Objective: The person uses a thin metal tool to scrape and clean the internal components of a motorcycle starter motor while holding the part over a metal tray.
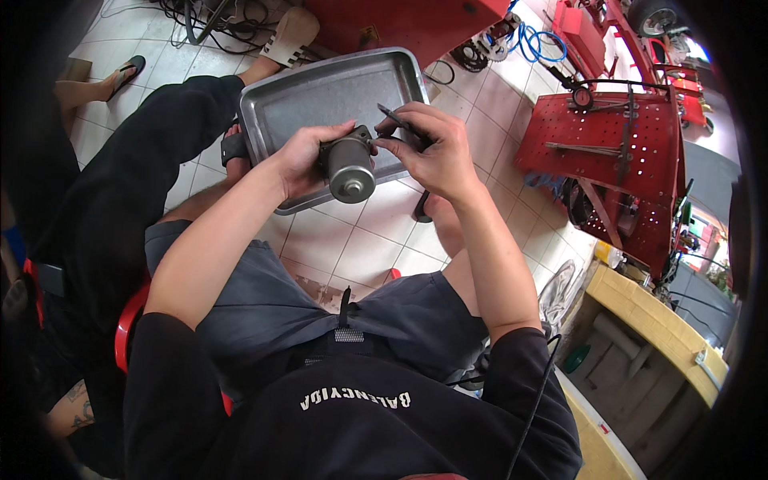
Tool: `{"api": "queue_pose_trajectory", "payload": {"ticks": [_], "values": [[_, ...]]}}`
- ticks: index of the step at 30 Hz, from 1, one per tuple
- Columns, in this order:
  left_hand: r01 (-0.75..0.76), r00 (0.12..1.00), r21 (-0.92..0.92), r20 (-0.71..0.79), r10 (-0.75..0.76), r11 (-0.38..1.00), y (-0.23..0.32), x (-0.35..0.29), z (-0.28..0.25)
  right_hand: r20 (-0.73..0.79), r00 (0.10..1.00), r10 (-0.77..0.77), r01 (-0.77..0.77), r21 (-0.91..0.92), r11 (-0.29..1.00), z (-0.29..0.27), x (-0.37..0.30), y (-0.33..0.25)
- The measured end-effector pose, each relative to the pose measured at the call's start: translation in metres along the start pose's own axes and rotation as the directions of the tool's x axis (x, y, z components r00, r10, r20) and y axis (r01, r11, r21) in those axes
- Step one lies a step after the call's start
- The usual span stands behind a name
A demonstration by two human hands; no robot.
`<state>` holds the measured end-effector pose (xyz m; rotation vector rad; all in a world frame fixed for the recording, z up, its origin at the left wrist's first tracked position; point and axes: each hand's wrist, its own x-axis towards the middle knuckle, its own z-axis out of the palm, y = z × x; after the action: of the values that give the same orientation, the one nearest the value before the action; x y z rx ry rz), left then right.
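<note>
My left hand [306, 158] is closed around a grey metal cylinder that looks like a small electric motor [350, 170]. Its rounded end with a central boss points toward me, and a squarish bracket shows at its far end. Close on the right, my right hand [438, 148] pinches a slim dark tool [387, 112] whose tip sticks out past the fingers; its exact kind is unclear. The thumb and fingertips of that hand come close to the motor's bracket, and I cannot tell if they touch it. Beneath both hands is a shallow grey metal tray [320, 90].
A red metal cabinet [400, 24] stands beyond the tray. To the right are a red perforated panel [612, 160], coiled blue hose [538, 44] and a yellow-edged bench [652, 320]. Another person's dark-trousered leg [136, 144] is on the left, near black cables [236, 28] on white tiles.
</note>
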<state>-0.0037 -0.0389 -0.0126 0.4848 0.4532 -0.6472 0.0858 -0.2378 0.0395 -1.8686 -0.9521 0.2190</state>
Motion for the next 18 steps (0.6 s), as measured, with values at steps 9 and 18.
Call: {"api": "queue_pose_trajectory", "payload": {"ticks": [9,18], "values": [[-0.163,0.978,-0.175,-0.155,0.137,0.971,0.011,-0.014,0.014,-0.212,0.922,0.325,-0.329,0.018,0.944,0.001,-0.005,-0.011],[-0.306,0.940,-0.054,-0.174,0.293,0.951,-0.001,-0.002,-0.004,-0.139,0.986,-0.092,0.064,-0.190,0.980,0.042,-0.001,-0.042]]}}
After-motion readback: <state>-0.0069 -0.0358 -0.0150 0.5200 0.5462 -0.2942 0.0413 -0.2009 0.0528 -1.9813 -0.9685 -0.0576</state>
